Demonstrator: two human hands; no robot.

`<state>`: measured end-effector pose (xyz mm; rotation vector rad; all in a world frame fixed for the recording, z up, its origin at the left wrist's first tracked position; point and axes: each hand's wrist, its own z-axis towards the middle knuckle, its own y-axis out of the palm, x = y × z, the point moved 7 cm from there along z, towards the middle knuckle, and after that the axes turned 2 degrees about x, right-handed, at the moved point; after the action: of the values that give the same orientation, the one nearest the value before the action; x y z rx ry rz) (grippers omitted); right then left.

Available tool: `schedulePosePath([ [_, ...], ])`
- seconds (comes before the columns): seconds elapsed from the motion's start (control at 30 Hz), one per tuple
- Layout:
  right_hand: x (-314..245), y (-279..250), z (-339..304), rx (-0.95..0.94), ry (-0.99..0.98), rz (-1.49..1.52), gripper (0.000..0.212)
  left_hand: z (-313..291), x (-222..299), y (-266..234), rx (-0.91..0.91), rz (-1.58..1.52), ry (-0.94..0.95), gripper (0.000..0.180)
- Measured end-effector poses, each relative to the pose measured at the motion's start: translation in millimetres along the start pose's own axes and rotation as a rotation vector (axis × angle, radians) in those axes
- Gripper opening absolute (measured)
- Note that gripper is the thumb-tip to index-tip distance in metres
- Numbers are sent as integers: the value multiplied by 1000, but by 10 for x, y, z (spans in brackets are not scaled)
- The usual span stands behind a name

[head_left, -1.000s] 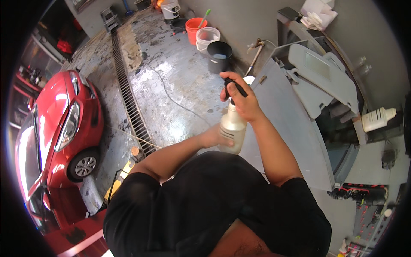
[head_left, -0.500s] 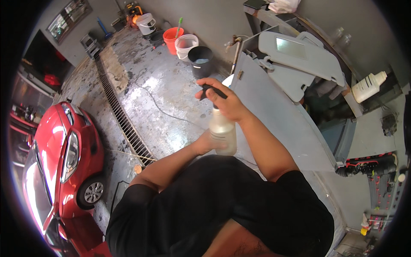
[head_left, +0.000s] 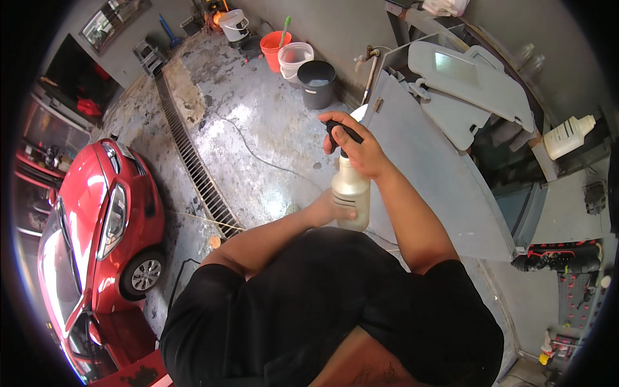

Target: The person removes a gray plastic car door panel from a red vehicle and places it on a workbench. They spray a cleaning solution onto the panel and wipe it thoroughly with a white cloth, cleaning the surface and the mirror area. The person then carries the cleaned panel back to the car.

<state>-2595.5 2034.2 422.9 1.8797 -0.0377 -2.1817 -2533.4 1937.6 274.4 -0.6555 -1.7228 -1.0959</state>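
Observation:
In front of my chest I hold a cloudy white spray bottle [head_left: 353,186] nearly upright. My left hand [head_left: 324,209] is closed round the lower part of its body, the thumb lying across the front. Up at the neck, my right hand [head_left: 362,149] grips the black trigger sprayer [head_left: 343,131], its fingers curled over the top and front. Whether the trigger is squeezed is hidden by the fingers. The collar where sprayer and bottle meet is partly covered by my right hand.
To my right, a grey bench [head_left: 419,148] bears grey car sun visors [head_left: 461,72] and a second white bottle [head_left: 569,137]. Several buckets, including an orange bucket [head_left: 273,53] and a black bucket [head_left: 317,90], line the far wall. A red car [head_left: 106,213] stands left, beyond a floor drain grate [head_left: 193,155].
The whole view has shifted, so the surroundings sit further right. Both hands keep their hold on the spray bottle, which was blurred before and looks sharper now.

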Motion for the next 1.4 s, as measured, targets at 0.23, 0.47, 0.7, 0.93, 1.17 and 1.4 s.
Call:
schedulePosePath([
  [0.23,145,-155,-304,18,2,1,49,-30,259,-237,-136,1094,256,88],
  [0.47,251,-703,-1346,325,-16,-286,39,457,2072,-815,439,1429,644,74],
  [0.7,634,-764,-2526,613,178,-176,41,1780,3107,453,232,1863,1044,94],
  [0.93,702,-464,-3343,927,85,-80,47,2460,3030,737,-173,2127,1118,100],
  [1.17,499,-74,-3440,1153,55,-254,49,2513,3208,682,-198,1530,1313,64],
  [1.4,-356,388,-2690,1244,-178,-429,41,2386,3841,213,53,982,1130,28],
])
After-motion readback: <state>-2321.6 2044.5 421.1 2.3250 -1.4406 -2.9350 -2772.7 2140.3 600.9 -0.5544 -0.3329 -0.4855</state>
